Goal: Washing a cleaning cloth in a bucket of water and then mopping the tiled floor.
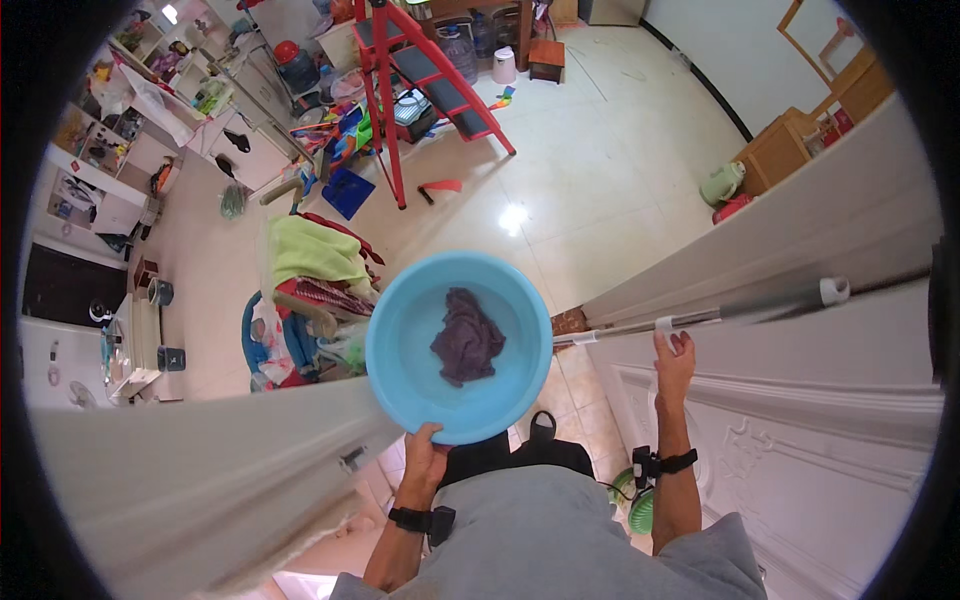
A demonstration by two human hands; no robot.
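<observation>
My left hand [426, 459] grips the near rim of a light blue plastic basin [382, 352], its thumb over the edge. In the basin, a crumpled dark purple cloth [469, 341] lies in what looks like shallow water. My right hand [675, 364] is raised at the right, fingers somewhat apart and fingertips at the white collar of a metal pole [634, 328]. Whether those fingers close around the pole is unclear. The pole's grey grip [780, 300] is blurred, and its lower end is hidden behind the basin.
A doorway surrounds me, with a white door edge [247, 450] at left and a panelled white door [795, 450] at right. Ahead stand a red stepladder [439, 75] and a cloth-draped chair [315, 251]. A blue dustpan [349, 193] lies on the tiles. A green thermos [722, 184] is at right.
</observation>
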